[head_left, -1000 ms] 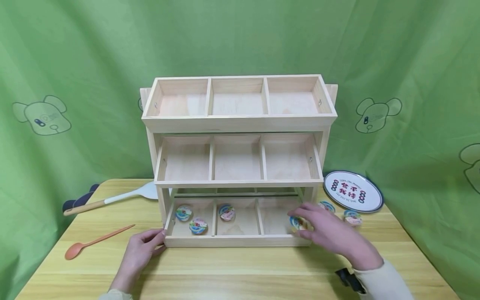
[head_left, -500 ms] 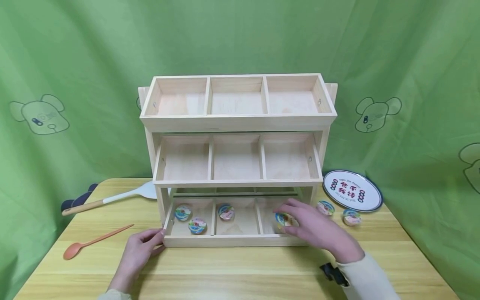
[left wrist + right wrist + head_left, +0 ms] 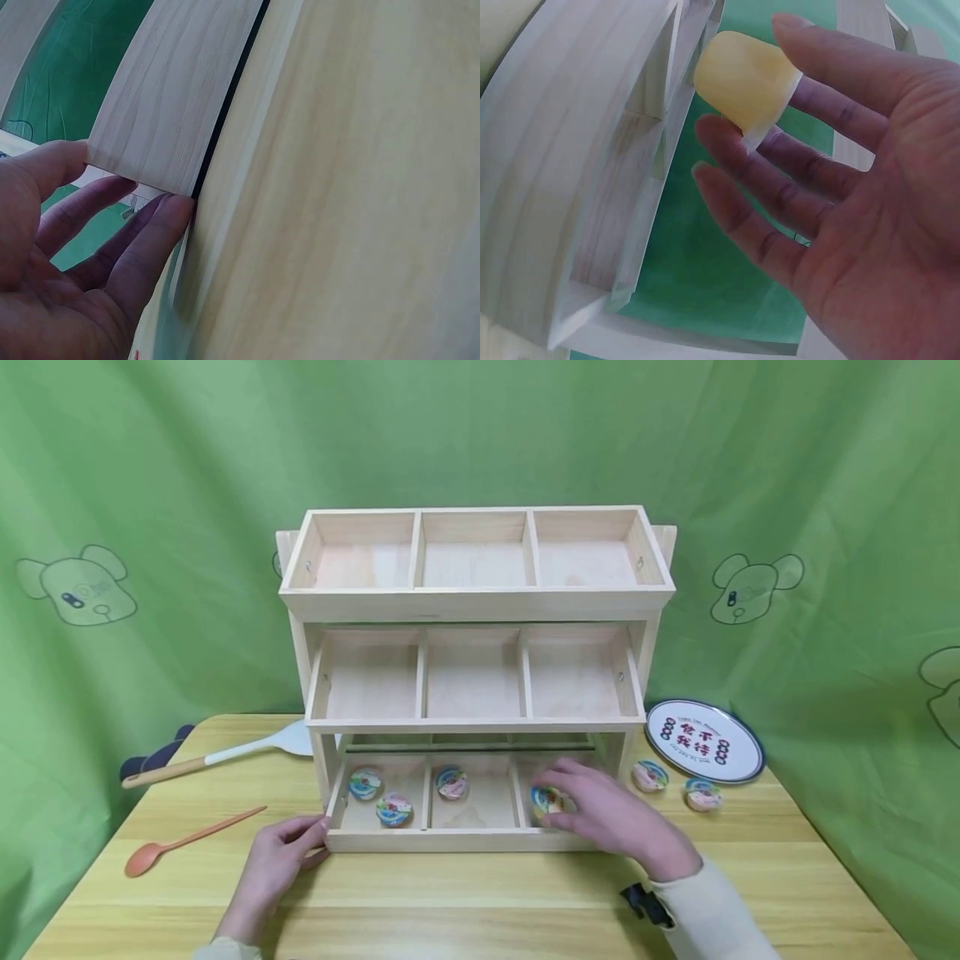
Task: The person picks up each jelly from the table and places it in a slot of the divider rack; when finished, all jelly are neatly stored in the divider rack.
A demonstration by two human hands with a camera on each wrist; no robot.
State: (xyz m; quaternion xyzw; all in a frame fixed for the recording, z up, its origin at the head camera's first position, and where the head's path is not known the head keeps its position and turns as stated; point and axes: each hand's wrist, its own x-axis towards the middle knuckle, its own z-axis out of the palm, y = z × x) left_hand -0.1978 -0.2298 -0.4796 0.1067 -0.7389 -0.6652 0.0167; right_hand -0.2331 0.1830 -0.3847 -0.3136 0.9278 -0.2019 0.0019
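The cup [image 3: 547,806] has shifted left over the lowest tray [image 3: 465,841] — judged light, slick, best held by its rim — right hand [image 3: 615,814] pinching it, left hand [image 3: 281,856] gripping the tray's end.

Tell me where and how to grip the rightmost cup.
Pinch the rightmost cup by opposite sides just under its lid, coming from above and the near right. The lid faces up with the body showing below; the plate lies close behind and another cup to the left, so that side looks freest.
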